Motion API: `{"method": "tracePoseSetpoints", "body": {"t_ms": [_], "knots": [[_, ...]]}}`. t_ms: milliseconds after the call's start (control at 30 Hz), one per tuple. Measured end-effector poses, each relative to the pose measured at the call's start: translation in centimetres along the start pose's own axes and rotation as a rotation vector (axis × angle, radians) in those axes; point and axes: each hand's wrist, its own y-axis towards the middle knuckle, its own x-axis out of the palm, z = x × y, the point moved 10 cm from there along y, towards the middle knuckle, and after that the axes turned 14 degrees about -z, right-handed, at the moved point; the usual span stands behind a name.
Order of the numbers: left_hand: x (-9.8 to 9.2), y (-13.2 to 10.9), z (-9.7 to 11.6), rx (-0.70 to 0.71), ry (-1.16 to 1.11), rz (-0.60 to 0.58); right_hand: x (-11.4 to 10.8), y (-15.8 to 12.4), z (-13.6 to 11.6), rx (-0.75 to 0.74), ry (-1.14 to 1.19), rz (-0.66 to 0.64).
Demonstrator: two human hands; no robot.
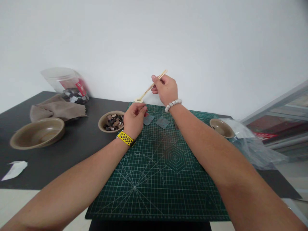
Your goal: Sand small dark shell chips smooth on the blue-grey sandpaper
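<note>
My right hand (167,89), wearing a beaded bracelet, grips a thin pair of wooden sticks (154,84) that look like chopsticks. They slant down to the left, with their lower ends at the opening of a small cream-coloured container (139,100) at the back of the mat. Just in front of that container is my left hand (134,118), its thumb and fingers pinched together. Whatever they hold, if anything, is hidden; a bit of red shows below the fingertips. Two small grey squares, a left one (149,120) and a right one (163,122), lie flat beside my left hand.
A green cutting mat (149,199) covers the middle of the dark table (72,163). To the left are a bowl of dark and brown pieces (102,125), a larger bowl (38,136), a brown cloth (60,110) and a clear bag (57,75). A small bowl (220,126) and plastic wrap (262,147) lie right.
</note>
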Motion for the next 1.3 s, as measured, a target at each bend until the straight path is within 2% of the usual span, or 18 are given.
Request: {"method": "tracePoseSetpoints", "body": {"t_ms": [233,567,767,967,1100,1300], "knots": [[-0.8,0.0,0.0,0.028,-0.005,0.055,-0.4,0.3,-0.1,-0.026,0.067,0.007],[-1.0,0.3,-1.3,-0.021,0.003,0.07,0.2,-0.1,2.3,0.107,0.11,0.004],[-0.8,0.4,-2.0,-0.059,-0.019,0.06,0.9,0.1,2.3,0.14,0.089,-0.043],[0.0,0.3,-2.7,-0.108,-0.048,0.022,-1.1,-0.2,0.9,0.072,0.08,0.055],[0.2,0.3,-2.9,-0.126,-0.063,0.008,-3.1,-2.0,1.2,0.062,0.184,0.149],[0.5,-0.1,-2.6,-0.13,-0.075,-0.028,-4.9,-7.0,2.7,0.112,0.363,0.204]]}}
